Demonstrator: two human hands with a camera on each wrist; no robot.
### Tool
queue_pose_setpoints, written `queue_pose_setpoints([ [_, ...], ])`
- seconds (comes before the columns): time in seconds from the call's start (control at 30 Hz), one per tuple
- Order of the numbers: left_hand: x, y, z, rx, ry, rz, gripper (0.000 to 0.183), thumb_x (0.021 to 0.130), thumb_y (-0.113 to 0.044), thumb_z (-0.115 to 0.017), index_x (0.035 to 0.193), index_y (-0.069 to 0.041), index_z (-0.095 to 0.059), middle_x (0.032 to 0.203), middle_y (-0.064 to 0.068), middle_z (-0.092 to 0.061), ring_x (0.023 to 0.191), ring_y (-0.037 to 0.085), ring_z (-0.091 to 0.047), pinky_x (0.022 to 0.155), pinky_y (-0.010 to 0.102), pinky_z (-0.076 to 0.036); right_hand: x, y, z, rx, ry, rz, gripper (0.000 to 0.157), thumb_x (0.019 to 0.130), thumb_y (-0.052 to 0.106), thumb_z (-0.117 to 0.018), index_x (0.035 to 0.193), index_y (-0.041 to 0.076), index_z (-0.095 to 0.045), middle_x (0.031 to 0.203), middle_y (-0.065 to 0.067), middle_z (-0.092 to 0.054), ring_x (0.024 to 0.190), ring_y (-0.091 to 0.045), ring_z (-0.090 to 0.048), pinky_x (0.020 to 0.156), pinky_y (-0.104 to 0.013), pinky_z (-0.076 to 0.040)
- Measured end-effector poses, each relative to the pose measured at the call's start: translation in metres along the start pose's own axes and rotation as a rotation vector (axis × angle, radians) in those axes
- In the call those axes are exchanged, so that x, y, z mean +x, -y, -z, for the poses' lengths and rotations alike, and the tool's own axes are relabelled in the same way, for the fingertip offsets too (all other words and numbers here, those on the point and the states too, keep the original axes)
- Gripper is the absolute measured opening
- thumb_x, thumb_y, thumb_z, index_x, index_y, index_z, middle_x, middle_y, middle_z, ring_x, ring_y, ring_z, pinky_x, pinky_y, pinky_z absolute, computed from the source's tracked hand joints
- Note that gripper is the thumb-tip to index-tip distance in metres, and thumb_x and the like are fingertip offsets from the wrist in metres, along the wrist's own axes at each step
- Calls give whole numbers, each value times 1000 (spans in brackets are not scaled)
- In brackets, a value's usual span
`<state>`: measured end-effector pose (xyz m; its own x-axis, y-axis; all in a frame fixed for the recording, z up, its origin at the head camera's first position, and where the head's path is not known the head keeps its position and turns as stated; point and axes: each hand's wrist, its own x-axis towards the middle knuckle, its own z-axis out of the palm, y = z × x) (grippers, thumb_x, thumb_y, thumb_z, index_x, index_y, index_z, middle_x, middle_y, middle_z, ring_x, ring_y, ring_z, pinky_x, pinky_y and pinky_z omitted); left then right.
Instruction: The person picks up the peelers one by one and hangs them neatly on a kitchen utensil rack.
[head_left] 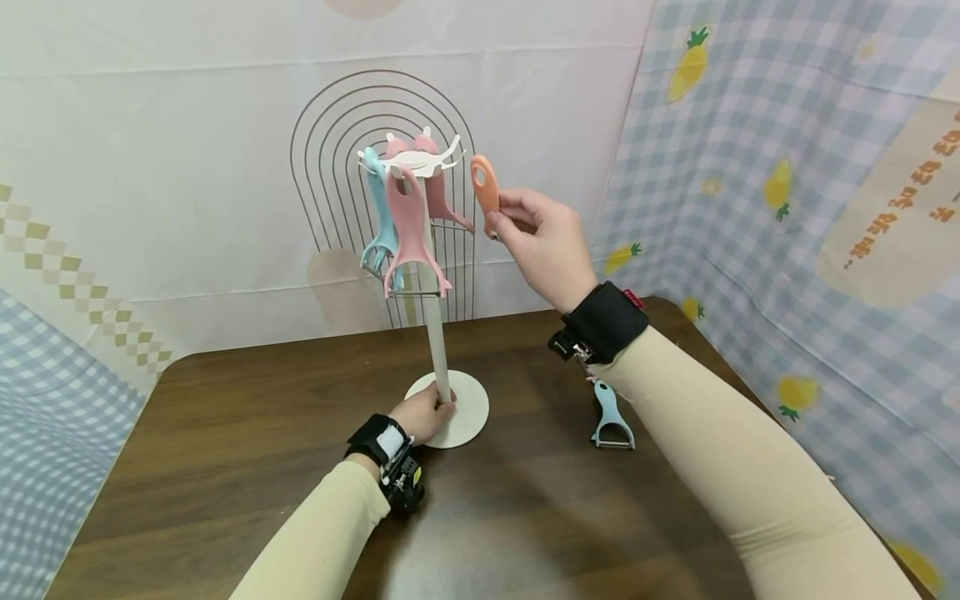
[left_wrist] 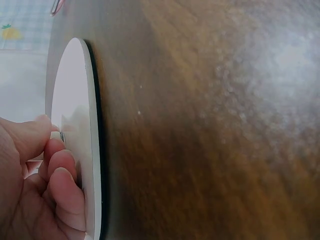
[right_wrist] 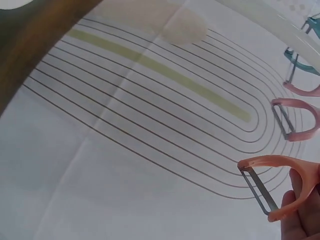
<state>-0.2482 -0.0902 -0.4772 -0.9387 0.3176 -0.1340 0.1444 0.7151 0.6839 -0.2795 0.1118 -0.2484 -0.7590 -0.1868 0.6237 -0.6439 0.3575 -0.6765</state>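
A white stand (head_left: pixel 435 342) with a round base (head_left: pixel 471 412) and a ring of hooks on top stands on the table. My left hand (head_left: pixel 418 415) grips its pole low down, just above the base; the left wrist view shows the curled fingers (left_wrist: pixel 65 192) close to the base plate. Up beside the hooks, my right hand (head_left: pixel 551 246) pinches an orange peeler (head_left: pixel 483 179), its holed handle end pointing up, apart from the stand. Its blade shows in the right wrist view. From the hooks hang a light blue peeler (head_left: pixel 378 204), a pink peeler (head_left: pixel 408 217) and more pink ones behind.
On the brown table (head_left: pixel 247 433), below my right forearm, lies another light blue peeler (head_left: pixel 609 408), with a bit of something pink by its handle. A white patterned cloth (head_left: pixel 187 167) hangs behind the stand, and a checked cloth (head_left: pixel 750 167) rises along the right.
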Motion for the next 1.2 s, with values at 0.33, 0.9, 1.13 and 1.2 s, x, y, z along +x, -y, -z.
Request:
queue_pose_setpoints([
  [0.33, 2, 3, 1, -18, 6, 6, 9, 99, -14, -55, 105, -7, -55, 84, 5, -57, 80, 20, -54, 78, 38, -45, 13, 20, -3, -43, -48, 56, 23, 94, 13, -65, 116, 6, -66, 105, -3, -71, 93, -2, -65, 87, -22, -48],
  [0.9, 1, 0, 2, -13, 12, 22, 10, 99, -14, -55, 106, -7, -55, 87, 6, -59, 83, 21, -56, 80, 40, -45, 19, 31, -4, -36, -43, 39, 23, 94, 13, -64, 116, 7, -67, 105, -2, -71, 92, -2, -65, 86, -20, -48],
  [1.13, 0, 0, 1, -15, 5, 19, 10, 99, -14, -56, 106, -7, -55, 87, 6, -59, 83, 21, -56, 81, 40, -46, 17, 28, -5, -68, -24, 11, 26, 94, 15, -65, 119, 7, -67, 107, -2, -71, 93, -4, -65, 85, -23, -50],
  [1.2, 0, -1, 1, -16, 6, 19, 10, 99, -14, -56, 106, -6, -55, 87, 6, -59, 83, 21, -56, 81, 40, -46, 17, 27, -4, -75, -24, 19, 27, 94, 15, -64, 120, 7, -67, 107, -3, -71, 93, -4, -66, 85, -24, -50],
])
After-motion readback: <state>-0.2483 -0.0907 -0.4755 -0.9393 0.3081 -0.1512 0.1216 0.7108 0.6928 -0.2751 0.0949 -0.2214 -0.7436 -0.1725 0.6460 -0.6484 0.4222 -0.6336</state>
